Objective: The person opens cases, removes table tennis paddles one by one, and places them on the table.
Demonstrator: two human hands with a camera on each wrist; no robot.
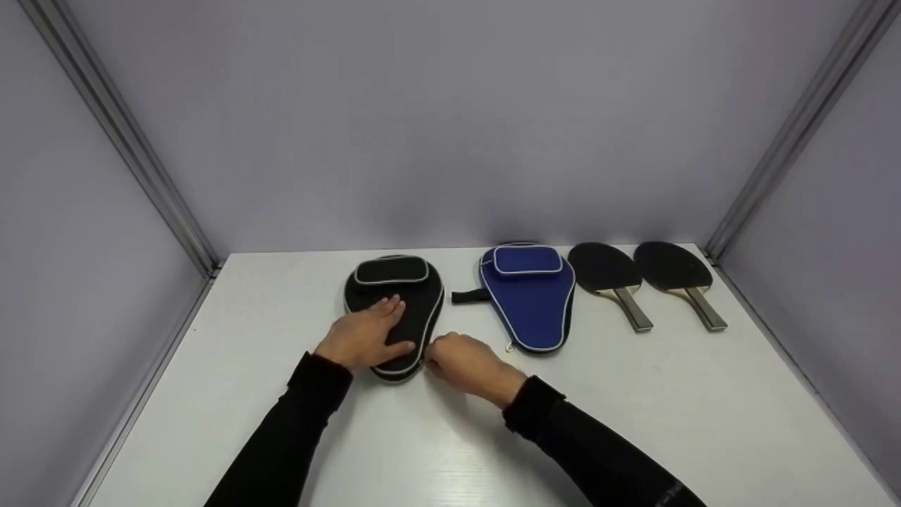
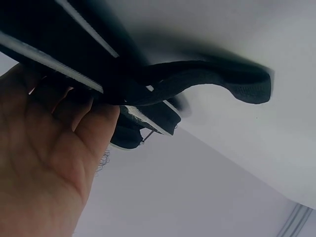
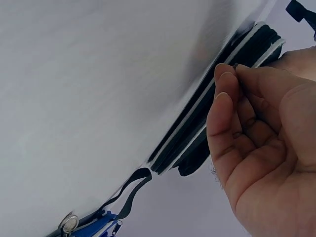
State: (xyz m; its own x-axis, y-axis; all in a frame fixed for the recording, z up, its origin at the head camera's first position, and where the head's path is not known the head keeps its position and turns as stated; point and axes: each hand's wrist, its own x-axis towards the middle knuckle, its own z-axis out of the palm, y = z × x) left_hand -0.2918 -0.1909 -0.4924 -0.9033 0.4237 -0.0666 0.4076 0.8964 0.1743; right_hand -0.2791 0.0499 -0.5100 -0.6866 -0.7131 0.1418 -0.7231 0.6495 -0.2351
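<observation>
A black table tennis bat case [image 1: 421, 299] with white piping lies flat on the table, its small pocket [image 1: 391, 270] toward the far wall. My left hand [image 1: 360, 338] rests on the case's front with fingers spread. At the lower right edge of the case, thumb and index finger of my right hand [image 1: 466, 362] pinch the zipper pull, mostly hidden by the fingertips. In the right wrist view that pinch sits against the zipped side [image 3: 197, 116]. A black strap loop [image 2: 247, 89] sticks out beside the case in the left wrist view.
A blue bat case [image 1: 533, 303] lies to the right, with a black strap [image 1: 470, 296] toward the black case and a zipper pull [image 1: 510, 347] near its lower end. Two black bats, one nearer [image 1: 602, 266] and one farther right [image 1: 672, 264], lie beyond it. Walls enclose the white table [image 1: 281, 422].
</observation>
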